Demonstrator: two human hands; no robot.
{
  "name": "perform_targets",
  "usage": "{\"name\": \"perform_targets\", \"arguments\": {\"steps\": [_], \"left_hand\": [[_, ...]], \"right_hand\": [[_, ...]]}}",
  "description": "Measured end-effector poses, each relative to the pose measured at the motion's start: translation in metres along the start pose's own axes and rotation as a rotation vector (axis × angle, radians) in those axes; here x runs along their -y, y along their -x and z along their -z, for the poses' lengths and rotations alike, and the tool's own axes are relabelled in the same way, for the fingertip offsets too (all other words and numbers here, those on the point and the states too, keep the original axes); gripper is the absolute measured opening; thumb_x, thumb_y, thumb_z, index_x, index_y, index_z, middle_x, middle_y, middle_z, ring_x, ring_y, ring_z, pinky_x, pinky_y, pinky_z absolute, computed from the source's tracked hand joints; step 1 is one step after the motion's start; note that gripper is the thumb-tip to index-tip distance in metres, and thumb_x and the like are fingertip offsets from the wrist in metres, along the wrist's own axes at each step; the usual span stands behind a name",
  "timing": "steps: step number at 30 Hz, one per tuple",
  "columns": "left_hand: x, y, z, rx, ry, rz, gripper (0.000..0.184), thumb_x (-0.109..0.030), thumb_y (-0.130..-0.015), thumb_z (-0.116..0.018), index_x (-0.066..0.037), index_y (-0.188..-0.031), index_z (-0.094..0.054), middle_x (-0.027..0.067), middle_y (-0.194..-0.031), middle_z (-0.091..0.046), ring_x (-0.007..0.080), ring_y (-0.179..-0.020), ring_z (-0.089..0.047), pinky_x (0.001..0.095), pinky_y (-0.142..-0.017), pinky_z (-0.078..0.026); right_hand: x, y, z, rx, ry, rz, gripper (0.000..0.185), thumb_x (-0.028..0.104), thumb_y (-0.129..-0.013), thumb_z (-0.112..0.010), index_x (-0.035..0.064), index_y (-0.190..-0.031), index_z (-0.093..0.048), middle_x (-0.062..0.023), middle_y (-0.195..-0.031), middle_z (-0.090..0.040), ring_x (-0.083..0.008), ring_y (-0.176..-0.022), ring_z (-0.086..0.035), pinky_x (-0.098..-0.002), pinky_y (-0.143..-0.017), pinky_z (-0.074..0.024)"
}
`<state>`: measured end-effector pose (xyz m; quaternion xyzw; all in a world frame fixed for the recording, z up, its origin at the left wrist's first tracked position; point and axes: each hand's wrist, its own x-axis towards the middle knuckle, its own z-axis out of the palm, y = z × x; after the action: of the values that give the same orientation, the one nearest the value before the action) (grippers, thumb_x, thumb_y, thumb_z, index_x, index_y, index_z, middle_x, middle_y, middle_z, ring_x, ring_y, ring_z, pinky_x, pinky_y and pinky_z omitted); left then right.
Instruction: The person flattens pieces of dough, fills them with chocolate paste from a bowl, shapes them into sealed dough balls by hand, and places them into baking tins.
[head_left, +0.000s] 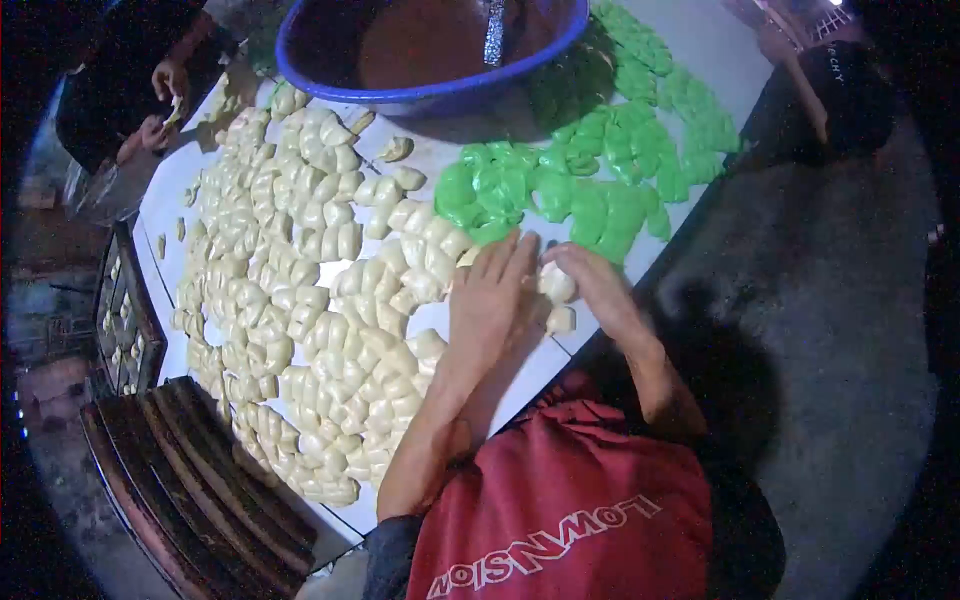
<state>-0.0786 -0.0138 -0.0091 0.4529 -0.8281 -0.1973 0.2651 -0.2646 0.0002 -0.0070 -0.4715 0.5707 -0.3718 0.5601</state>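
My left hand [492, 290] lies over the table with its fingers stretched out, beside the rows of cream dough pieces [370, 290]. Cupped against a pale dough ball [557, 284] is my right hand [598, 290], just to the right of the left one. A small dough piece [561, 320] rests below that ball, near the table edge. Flattened green dough pieces [600, 205] spread out just beyond both hands. Part of what lies under my left palm is hidden.
A large blue basin [430, 97] with brown filling and a metal-handled utensil [494, 35] stands at the back. Dark stacked trays [190, 480] are at lower left, another tray [130, 320] above them. One person's hands [165, 105] work at upper left; another person's arm [800, 85] shows at upper right.
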Motion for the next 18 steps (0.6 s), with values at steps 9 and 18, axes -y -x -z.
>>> {"name": "perform_targets", "arguments": {"steps": [9, 18], "left_hand": [[0.011, 0.003, -0.015, 0.110, 0.011, -0.023, 0.044, -0.008, -0.069, -0.067, -0.016, -0.112, -0.067, 0.0050, -0.080, -0.067, 0.0226, -0.079, -0.063, 0.0375, -0.083, -0.042], [0.004, 0.002, 0.000, 0.061, 0.353, 0.017, 0.062, -0.025, -0.069, -0.081, -0.007, -0.124, -0.059, 0.0041, -0.083, -0.066, 0.0209, -0.079, -0.062, 0.0340, -0.081, -0.045]], "right_hand": [[0.000, 0.003, 0.003, 0.177, -0.010, -0.116, 0.024, 0.011, -0.080, -0.069, -0.0003, -0.099, -0.061, -0.0020, -0.074, -0.061, -0.0103, -0.063, -0.058, -0.0266, -0.054, -0.0463], [0.050, 0.012, 0.019, 0.114, -0.665, -0.019, 0.031, 0.008, -0.087, -0.058, -0.0023, -0.116, -0.056, -0.0117, -0.107, -0.063, -0.0194, -0.091, -0.064, -0.0307, -0.080, -0.0527]]}}
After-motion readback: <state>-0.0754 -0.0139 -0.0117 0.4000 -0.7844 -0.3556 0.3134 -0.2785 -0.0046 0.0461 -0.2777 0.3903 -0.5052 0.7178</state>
